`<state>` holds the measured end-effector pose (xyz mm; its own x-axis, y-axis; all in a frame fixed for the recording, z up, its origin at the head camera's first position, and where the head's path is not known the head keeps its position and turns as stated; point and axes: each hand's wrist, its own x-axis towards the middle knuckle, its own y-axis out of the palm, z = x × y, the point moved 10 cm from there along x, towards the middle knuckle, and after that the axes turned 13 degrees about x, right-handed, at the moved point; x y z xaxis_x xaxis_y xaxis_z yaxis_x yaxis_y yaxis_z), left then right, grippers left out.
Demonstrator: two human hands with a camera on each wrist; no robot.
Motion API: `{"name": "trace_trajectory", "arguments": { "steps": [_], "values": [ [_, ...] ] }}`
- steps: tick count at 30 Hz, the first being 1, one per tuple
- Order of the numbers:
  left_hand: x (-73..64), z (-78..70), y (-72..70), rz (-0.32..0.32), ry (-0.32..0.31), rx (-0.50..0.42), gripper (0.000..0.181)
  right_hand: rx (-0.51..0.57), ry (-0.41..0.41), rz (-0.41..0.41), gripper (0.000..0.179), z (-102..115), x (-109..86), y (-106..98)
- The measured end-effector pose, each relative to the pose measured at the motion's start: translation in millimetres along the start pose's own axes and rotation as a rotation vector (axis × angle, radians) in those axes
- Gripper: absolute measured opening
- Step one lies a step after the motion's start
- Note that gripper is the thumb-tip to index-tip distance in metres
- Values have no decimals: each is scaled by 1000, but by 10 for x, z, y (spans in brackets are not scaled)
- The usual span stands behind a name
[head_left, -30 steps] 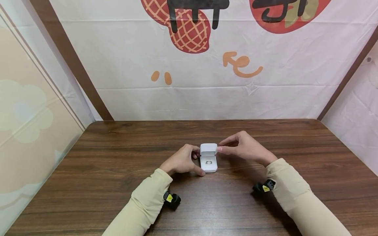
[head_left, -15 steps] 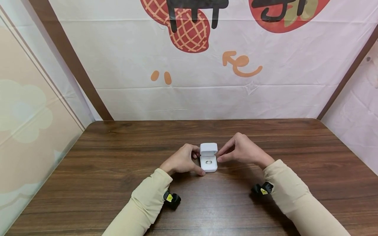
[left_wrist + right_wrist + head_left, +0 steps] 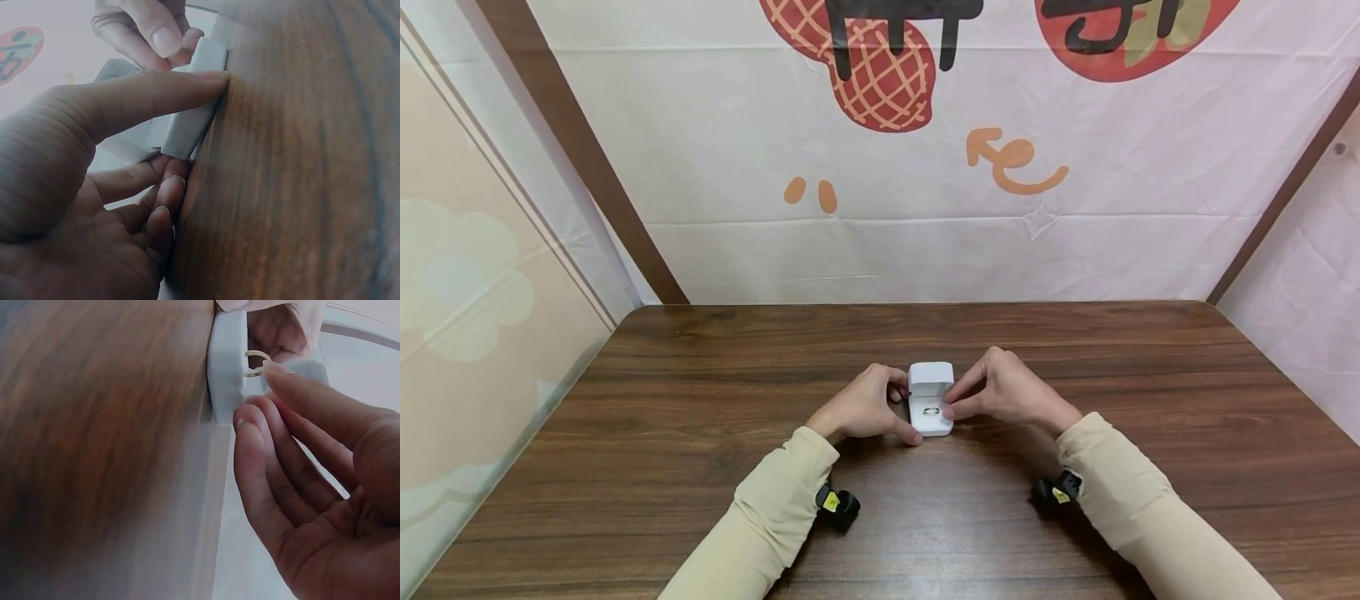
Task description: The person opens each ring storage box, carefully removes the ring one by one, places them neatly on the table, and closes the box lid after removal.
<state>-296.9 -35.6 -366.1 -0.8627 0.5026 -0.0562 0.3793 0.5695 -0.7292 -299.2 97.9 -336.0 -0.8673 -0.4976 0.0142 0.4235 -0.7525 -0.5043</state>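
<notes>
A small white ring box (image 3: 931, 428) stands on the wooden table with its lid (image 3: 930, 373) raised. A gold-coloured ring (image 3: 256, 355) stands upright in its insert. My left hand (image 3: 868, 406) grips the box from the left, the thumb (image 3: 162, 97) along the front and the fingers at the hinge side. From the right, my right hand (image 3: 1018, 390) reaches over the box's edge, thumb and fingers apart. In the right wrist view its thumb tip (image 3: 278, 369) overlaps the ring's edge; the index fingertip is hidden behind the thumb.
The brown wood-grain table (image 3: 737, 350) spreads out around both hands. Behind it hangs a white printed curtain (image 3: 737, 267). Black wrist cameras (image 3: 838, 508) hang beneath the beige sleeves.
My right hand has come down from beside the lid and moved left, its fingertips now over the box by the ring. The left hand and the box have stayed put.
</notes>
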Motion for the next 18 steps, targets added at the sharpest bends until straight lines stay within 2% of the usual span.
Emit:
{"name": "trace_trajectory", "arguments": {
  "steps": [18],
  "values": [
    [-1,-7,9,-4,4,-7,43,48,2,-19,11,-20,9,77]
  ]
}}
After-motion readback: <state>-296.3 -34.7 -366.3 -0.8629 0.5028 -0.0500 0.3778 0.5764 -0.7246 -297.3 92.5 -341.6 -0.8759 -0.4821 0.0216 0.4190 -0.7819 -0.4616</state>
